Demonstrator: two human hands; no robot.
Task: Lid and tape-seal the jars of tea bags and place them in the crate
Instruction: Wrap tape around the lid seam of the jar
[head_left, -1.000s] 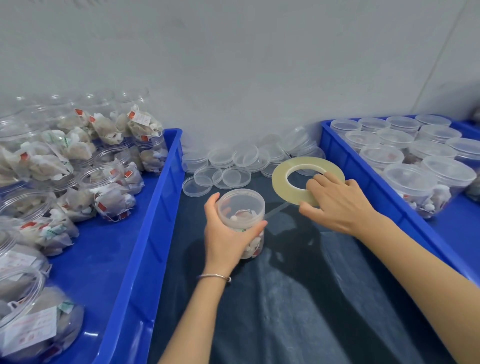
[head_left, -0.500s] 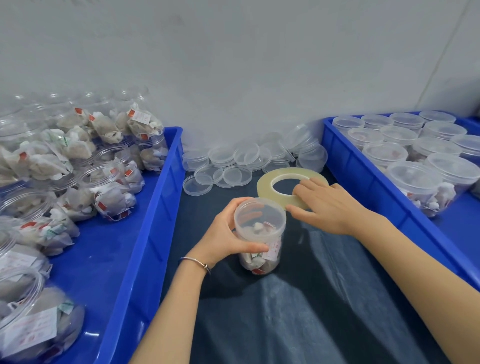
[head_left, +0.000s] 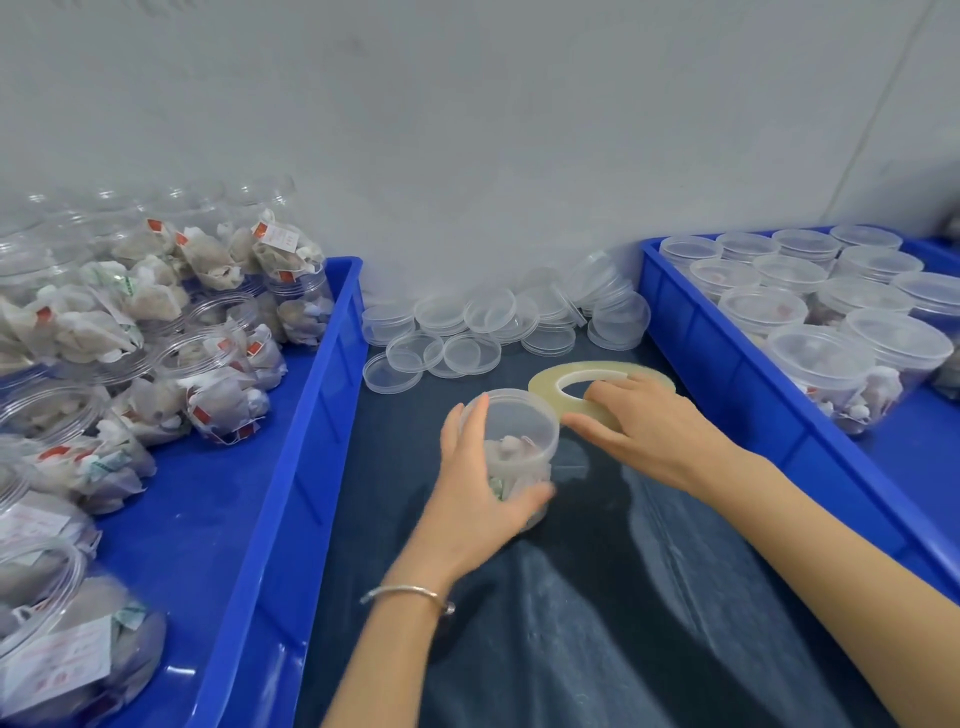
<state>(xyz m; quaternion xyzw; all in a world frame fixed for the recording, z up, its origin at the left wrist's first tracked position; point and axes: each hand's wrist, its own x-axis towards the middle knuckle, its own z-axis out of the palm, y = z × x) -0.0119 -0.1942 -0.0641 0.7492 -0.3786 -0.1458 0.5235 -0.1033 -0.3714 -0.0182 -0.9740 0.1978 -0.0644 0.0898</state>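
Observation:
A clear lidded jar of tea bags (head_left: 519, 436) stands on the dark cloth in the middle. My left hand (head_left: 480, 493) wraps around its near side and grips it. A flat roll of yellowish tape (head_left: 571, 376) lies just behind the jar. My right hand (head_left: 644, 431) holds the roll, with fingers through its hole and the thumb stretched toward the jar's lid. The blue crate on the right (head_left: 737, 374) holds several lidded jars (head_left: 821, 358).
The blue crate on the left (head_left: 291, 467) is full of open jars of tea bags (head_left: 218, 384). Loose clear lids (head_left: 467, 332) lie piled against the grey wall between the crates. The dark cloth (head_left: 623, 597) covers the table.
The tape roll came down from a tilted, raised position to lie flat near the jar. My left hand shifted round the jar, which moved slightly right toward the roll.

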